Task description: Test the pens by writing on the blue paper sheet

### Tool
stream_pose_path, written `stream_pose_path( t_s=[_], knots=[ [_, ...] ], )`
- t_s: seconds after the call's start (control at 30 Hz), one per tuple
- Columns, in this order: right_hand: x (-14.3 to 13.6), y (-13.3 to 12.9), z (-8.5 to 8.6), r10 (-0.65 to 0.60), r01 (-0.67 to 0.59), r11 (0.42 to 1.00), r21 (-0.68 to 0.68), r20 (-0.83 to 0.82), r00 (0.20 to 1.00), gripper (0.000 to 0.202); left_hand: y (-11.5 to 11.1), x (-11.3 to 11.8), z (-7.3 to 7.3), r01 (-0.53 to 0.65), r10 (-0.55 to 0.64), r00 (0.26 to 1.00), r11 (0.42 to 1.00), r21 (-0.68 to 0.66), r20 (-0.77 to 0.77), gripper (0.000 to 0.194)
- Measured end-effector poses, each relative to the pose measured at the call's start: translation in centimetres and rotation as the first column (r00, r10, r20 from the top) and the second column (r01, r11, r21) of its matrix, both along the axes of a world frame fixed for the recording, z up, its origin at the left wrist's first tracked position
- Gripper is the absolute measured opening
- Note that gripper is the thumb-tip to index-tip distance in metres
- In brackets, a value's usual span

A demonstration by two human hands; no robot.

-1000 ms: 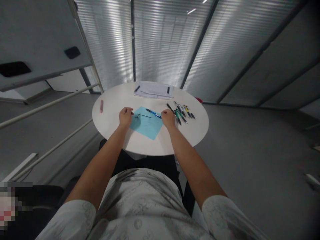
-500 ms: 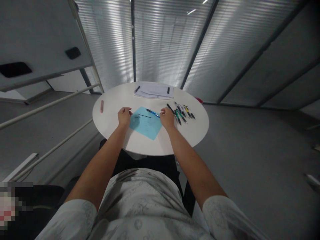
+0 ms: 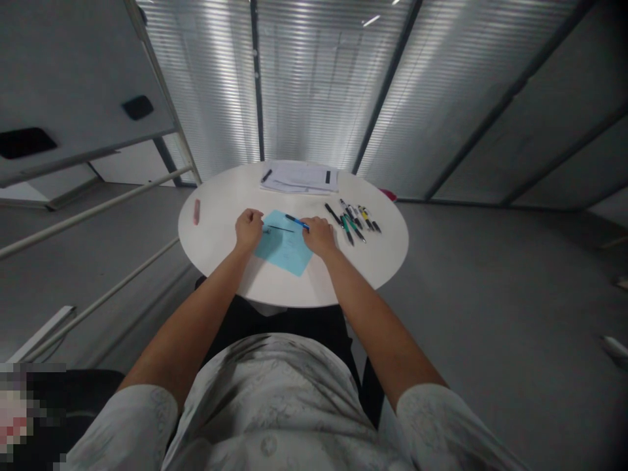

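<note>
A light blue sheet (image 3: 289, 256) lies on the round white table. My right hand (image 3: 320, 238) rests at the sheet's right edge, its fingers closed on the near end of a blue pen (image 3: 296, 221). Beside the sheet's left edge is my left hand (image 3: 249, 229), with curled fingers pressed together; whatever is in them, if anything, is too small to make out. Between the hands, a thin dark stick like a pen refill (image 3: 281, 229) lies on the sheet. Small dark marks or bits show close to my left fingers, too small to name.
Several black, green, white and yellow pens (image 3: 354, 221) lie loosely to the right of my right hand. At the back is a stack of papers (image 3: 300, 178) with a dark pen on it. A pinkish stick-shaped thing (image 3: 197, 212) lies at the left of the white table (image 3: 223, 190).
My right hand has shifted left and slightly down, over the end of the blue pen. My left hand has come a little to the right, closer to the refill-like stick.
</note>
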State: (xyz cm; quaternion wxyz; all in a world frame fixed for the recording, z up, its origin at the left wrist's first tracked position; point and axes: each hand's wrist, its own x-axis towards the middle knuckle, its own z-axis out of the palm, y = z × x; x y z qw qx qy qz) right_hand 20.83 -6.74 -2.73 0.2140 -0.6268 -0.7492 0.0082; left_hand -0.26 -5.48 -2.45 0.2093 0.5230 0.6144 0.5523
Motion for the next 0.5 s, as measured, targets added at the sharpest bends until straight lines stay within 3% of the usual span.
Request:
stream_pose_path(
  t_s=[0.1,0.17,0.27,0.4,0.5],
  knots=[
    [-0.1,0.2,-0.1,-0.014,0.014,1.0,0.002,-0.001,1.0,0.039,0.6,1.1,1.8,0.079,-0.056,0.96,0.994,0.073,-0.275,0.022],
    [-0.2,0.2,-0.1,-0.028,0.028,1.0,0.002,-0.002,1.0,0.038,1.0,2.1,3.0,0.143,-0.099,0.873,0.988,0.056,-0.478,0.022],
    [-0.2,0.1,0.0,-0.08,0.08,0.997,-0.005,-0.009,0.997,0.036,1.5,3.6,3.9,0.144,-0.107,0.703,0.99,-0.007,-0.703,0.022],
    [-0.2,0.1,0.1,-0.126,0.126,0.992,-0.008,-0.031,0.992,0.034,1.8,4.7,3.1,0.214,-0.194,0.51,0.972,-0.095,-0.838,0.025],
    [-0.1,0.3,-0.1,-0.12,0.121,0.993,0.011,-0.042,0.992,0.035,2.2,5.0,1.9,0.297,-0.278,0.47,0.944,-0.146,-0.838,0.024]
  ],
)
